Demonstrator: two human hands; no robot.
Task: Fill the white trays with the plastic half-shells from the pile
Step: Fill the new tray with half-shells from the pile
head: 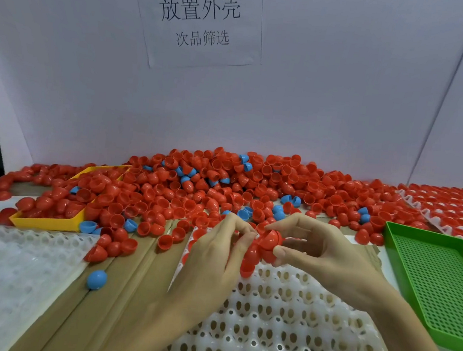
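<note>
Head view, looking down at a cardboard-covered bench (133, 285) w/ a big pile of red half-shells (223, 186) heaped along the back wall, a few blue ones mixed in.

Progress: early for the tray in front. The white tray (279, 332) under the hands shows rows of empty pockets; only a few red shells sit at its far edge, partly hidden by the hands. A second white tray (9, 263) at left looks empty. At far right, a filled tray (455, 204) is packed w/ red shells, so at least one seems done. Most of the pile is left.

Grip: the right hand (322, 248) pinches a red half-shell (271, 244) btwn thumb and forefinger, dome toward the camera. The left hand (222, 248) has its fingers curled around more red shells, approx. two or three; exact count cannot be told. Both hands hover just above the tray's far edge, nearly touching each other.

Also there: a yellow tray (48, 222) at left half-buried in shells, a green perforated tray (436, 282) at right, one blue shell (97, 279) lying loose on the bench.
</note>
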